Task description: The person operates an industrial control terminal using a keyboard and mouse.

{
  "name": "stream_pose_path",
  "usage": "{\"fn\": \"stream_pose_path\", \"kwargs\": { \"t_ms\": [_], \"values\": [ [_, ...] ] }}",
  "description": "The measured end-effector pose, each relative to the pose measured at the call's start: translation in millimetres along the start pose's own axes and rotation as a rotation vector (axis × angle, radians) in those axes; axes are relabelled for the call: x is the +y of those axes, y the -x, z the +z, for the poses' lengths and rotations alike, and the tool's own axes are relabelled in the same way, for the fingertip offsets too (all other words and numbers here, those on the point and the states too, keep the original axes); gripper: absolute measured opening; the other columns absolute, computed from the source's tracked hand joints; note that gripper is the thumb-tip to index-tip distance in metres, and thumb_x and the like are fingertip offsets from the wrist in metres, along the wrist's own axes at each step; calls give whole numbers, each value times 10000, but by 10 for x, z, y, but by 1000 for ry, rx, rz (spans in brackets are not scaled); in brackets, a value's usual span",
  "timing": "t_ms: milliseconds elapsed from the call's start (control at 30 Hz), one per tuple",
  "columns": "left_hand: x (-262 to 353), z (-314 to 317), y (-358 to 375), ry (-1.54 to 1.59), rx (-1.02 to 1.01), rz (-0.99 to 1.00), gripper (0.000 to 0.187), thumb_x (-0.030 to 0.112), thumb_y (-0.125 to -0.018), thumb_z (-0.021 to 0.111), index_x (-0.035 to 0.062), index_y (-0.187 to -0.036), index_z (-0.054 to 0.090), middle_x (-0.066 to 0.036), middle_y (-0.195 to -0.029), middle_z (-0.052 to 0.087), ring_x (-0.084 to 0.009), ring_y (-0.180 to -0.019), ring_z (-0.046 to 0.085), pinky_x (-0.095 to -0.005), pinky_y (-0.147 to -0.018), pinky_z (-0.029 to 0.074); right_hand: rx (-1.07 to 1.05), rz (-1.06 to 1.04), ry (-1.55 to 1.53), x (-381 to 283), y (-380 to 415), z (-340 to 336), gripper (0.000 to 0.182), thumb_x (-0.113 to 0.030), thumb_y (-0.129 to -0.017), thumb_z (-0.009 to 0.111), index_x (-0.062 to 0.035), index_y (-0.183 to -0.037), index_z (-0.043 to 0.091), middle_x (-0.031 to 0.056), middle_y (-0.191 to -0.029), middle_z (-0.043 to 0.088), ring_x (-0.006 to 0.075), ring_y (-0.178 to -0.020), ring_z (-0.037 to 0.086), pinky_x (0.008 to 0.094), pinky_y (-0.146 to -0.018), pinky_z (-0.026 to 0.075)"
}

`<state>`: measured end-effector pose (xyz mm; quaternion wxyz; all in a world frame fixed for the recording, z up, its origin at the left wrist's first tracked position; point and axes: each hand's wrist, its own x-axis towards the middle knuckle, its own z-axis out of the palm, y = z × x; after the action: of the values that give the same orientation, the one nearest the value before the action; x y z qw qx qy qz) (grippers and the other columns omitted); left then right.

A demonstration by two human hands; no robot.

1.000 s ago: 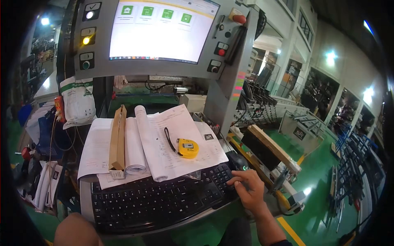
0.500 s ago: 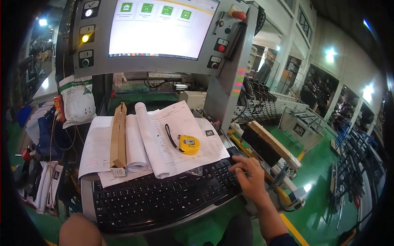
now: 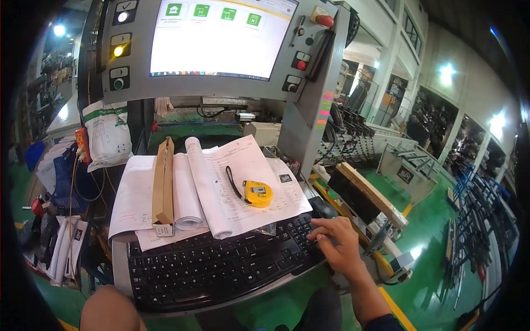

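Note:
My right hand (image 3: 338, 243) hovers at the right end of the black keyboard (image 3: 221, 270), over the number pad, with its fingers apart and nothing held. Just behind it lies a black mouse (image 3: 324, 208). Printed sheets (image 3: 243, 157) cover the back of the keyboard, and a yellow tape measure (image 3: 257, 194) with a black strap rests on them. To its left are a rolled paper (image 3: 186, 198) and a long cardboard box (image 3: 163, 187). Only a rounded skin-coloured shape (image 3: 110, 311) shows at the bottom left; no fingers of my left hand are visible.
A lit screen (image 3: 221, 44) in a grey panel stands above the papers, with a red knob (image 3: 324, 20) at its upper right. A white plastic bag (image 3: 107, 138) hangs at the left. Wooden bars (image 3: 372, 193) lie right of the keyboard; metal profiles stand farther right.
The view has shifted slightly, moving the panel and papers a little rightward in the frame. My right hand stays near the number pad, and the mouse behind it shows more clearly.

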<state>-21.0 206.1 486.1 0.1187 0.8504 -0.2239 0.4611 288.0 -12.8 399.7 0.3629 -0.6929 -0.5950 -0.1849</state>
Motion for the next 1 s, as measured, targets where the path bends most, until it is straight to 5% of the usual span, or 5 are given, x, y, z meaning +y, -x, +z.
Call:
{"fn": "stream_pose_path", "kwargs": {
  "t_ms": [200, 567, 700, 1000],
  "values": [
    [0, -10, 12, -4, 7, 2, 413, 406, -1198, 450, 100, -1364, 672, -1, -1219, 739, -144, -892, 725, -365, -902, 518, -136, -6, -7, -63, -157, 150, 379, -59, -989, 718, -71, -1367, 744, -34, -1081, 851, 244, -982, 643, 419, -1023, 462],
    [-6, -35, -54, 3, 30, 61, 415, 395, -1202, 450, 99, -1387, 676, 3, -1249, 745, -139, -905, 729, -357, -904, 523, 32, -53, -95, -208, 35, 185, 425, -12, -894, 726, -83, -1309, 787, -22, -999, 834, 233, -955, 676, 409, -948, 482],
    [57, -169, -166, 7, 69, 132, 416, 391, -1204, 451, 98, -1395, 677, 5, -1259, 747, -138, -910, 731, -354, -905, 524, -108, -233, -136, -428, 4, 385, 434, -115, -947, 785, -102, -1380, 758, 72, -1298, 765, 269, -1148, 697, 435, -1040, 490],
    [541, -509, -429, 14, 237, 382, 419, 382, -1208, 451, 98, -1414, 680, 9, -1283, 751, -133, -920, 735, -348, -906, 528, -110, -256, -140, -460, 50, 547, 390, -152, -969, 781, -117, -1357, 782, 40, -1163, 791, 237, -1110, 708, 419, -1033, 494]
  ]
}}
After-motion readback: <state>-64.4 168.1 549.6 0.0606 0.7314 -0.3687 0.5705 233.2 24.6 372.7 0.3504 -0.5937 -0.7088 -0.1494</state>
